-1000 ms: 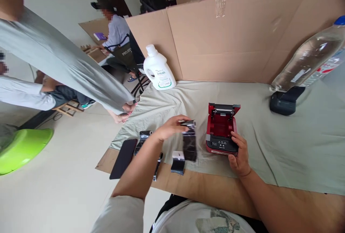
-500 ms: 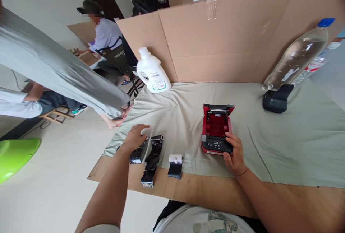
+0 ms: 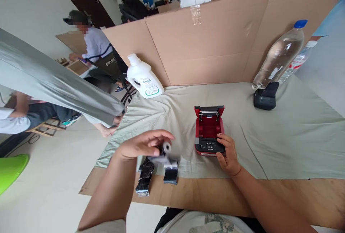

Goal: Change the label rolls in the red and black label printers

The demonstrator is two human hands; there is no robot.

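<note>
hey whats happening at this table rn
A person sits at a cloth-covered table. The left hand holds a small paper roll just above the cloth, near two dark wrapped rolls at the table's front edge. The right hand grips the front of a small red printer whose lid stands open, its compartment empty. Behind sit a white jug, a clear water bottle and a black device.

Light short sleeve, pale printed shirt, bare forearms.
</note>
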